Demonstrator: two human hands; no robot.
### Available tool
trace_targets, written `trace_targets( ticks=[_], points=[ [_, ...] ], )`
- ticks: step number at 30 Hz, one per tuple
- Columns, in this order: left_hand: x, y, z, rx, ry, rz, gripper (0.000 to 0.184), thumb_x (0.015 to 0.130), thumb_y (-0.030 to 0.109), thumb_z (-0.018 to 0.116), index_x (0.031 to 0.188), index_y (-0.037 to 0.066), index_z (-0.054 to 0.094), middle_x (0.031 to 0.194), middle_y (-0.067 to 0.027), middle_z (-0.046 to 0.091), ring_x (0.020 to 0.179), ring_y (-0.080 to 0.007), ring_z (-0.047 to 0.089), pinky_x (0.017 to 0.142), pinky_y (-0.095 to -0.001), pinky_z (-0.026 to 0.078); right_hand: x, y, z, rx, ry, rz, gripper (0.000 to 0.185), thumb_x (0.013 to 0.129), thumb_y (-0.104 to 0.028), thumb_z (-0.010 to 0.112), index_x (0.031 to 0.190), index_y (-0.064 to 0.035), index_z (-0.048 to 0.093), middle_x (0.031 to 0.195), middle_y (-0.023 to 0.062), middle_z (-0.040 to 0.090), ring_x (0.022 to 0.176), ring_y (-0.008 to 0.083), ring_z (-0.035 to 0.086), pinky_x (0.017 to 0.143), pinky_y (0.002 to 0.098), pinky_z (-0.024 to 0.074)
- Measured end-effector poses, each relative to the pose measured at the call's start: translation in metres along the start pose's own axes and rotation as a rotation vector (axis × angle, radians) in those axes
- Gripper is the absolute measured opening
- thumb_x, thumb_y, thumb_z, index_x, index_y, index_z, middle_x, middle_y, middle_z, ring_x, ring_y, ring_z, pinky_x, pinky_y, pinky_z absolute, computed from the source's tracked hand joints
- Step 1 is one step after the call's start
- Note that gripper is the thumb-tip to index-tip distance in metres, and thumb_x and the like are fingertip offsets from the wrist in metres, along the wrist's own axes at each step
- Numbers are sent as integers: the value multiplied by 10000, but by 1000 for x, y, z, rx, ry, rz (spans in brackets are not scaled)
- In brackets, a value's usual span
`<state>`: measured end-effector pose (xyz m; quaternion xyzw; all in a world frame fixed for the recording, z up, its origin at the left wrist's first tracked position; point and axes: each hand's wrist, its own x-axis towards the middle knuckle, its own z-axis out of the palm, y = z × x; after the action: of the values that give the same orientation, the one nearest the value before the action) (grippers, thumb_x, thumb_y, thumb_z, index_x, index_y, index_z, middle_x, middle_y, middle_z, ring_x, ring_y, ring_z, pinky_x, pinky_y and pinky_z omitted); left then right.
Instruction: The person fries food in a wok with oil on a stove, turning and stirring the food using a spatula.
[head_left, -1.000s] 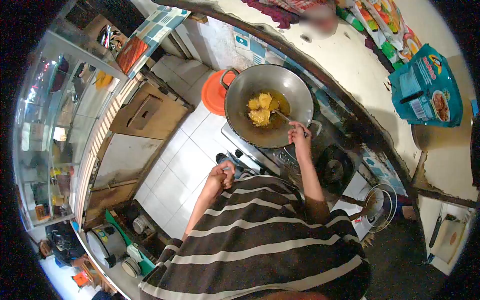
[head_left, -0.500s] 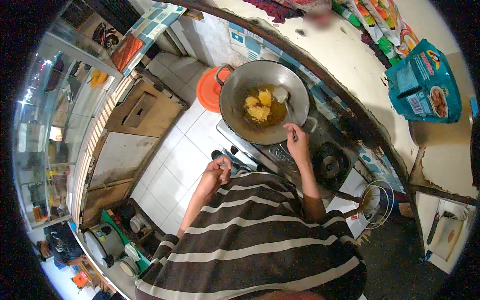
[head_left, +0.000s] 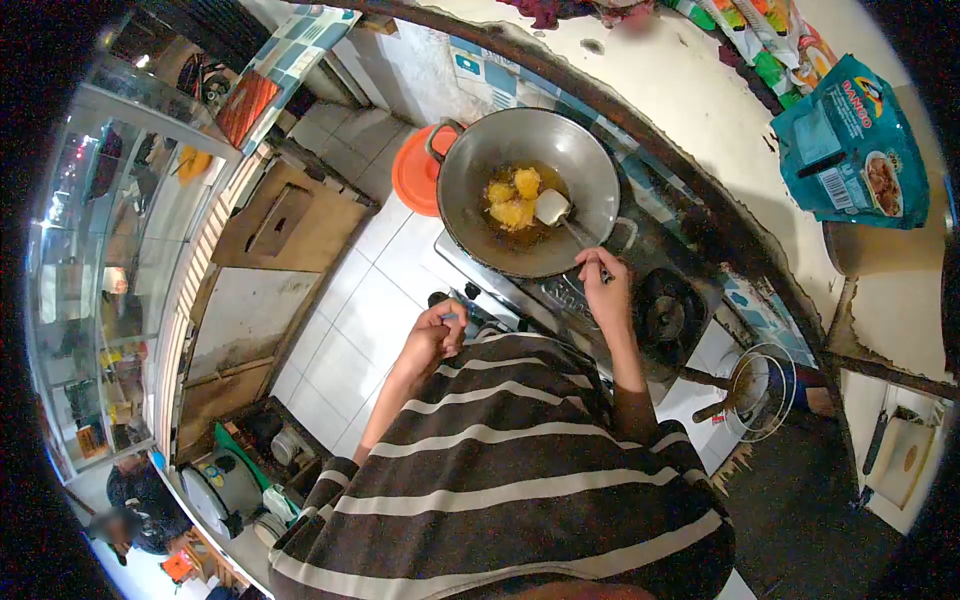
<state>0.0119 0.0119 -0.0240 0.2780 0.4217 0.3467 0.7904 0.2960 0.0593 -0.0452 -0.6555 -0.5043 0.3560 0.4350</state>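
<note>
My right hand is closed around the handle of a metal spatula. The spatula's flat head rests in the oil, touching or just beside golden fried pieces clustered in the wok. This large grey wok has loop handles and sits on a gas stove. My left hand hangs in front of my body by the stove's front edge, fingers curled in, and nothing shows in it.
An orange lid or bucket stands left of the wok. To the right are a bare burner and a wire-rimmed strainer. A teal pouch sits on the ledge. A glass cabinet lines the left; a person is at lower left.
The spatula head has moved down and left toward the fried pieces, its flat face now showing. My right hand shifted slightly right. My left hand stays curled. The person at lower left shows more clearly.
</note>
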Motion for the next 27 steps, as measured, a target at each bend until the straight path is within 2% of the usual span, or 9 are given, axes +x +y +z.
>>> trace_targets(
  ticks=[3,6,9,12,15,18,24,27],
  points=[
    [-3,3,4,-11,13,-31,269,691,-83,354,900,31,480,541,18,334,465,-83,281,442,-231,216,-6,1,8,1,-8,-22,190,928,-137,480,850,-23,611,627,29,541,602,94,517,586,257,414],
    [-2,-3,-2,-16,-30,-15,232,702,-21,377,893,53,487,554,30,366,462,-69,323,442,-215,300,-6,8,17,-42,-7,-69,172,915,-119,486,855,-18,611,666,43,577,606,103,546,596,267,438],
    [-4,-5,-5,-18,-23,4,236,707,-22,372,898,55,489,557,31,363,461,-71,311,439,-223,292,-6,2,16,-22,-64,14,73,853,-63,547,872,-32,610,862,88,664,860,227,638,798,315,474],
    [-6,-8,-4,-40,6,-14,235,706,-14,374,899,57,489,546,33,348,458,-73,298,438,-230,279,-2,-5,14,-58,-105,22,72,857,-69,550,873,-32,610,864,90,664,867,232,638,803,319,475],
    [-9,-5,1,-29,14,-22,232,705,-12,372,891,60,492,540,34,338,456,-73,291,439,-232,270,0,2,20,-80,-43,-155,142,894,-102,502,862,-10,605,731,86,629,650,166,591,639,290,455],
    [-8,-6,4,-51,6,-14,278,688,-89,336,898,31,474,539,24,316,462,-72,265,433,-234,211,3,1,19,-104,-69,-180,137,890,-99,504,856,-10,602,700,75,606,631,138,572,609,283,443],
    [-8,-5,7,-61,4,2,270,702,-88,340,898,32,482,549,21,329,468,-73,276,437,-229,220,4,7,17,69,-118,-94,183,923,-127,485,830,-18,600,617,21,541,548,75,489,519,244,381],
    [-8,-3,8,-72,-18,-1,272,700,-89,342,896,33,486,558,20,337,475,-72,286,440,-227,223,4,13,18,234,-132,103,219,947,-152,463,829,-30,601,596,4,521,518,62,452,484,224,349]
  ],
)
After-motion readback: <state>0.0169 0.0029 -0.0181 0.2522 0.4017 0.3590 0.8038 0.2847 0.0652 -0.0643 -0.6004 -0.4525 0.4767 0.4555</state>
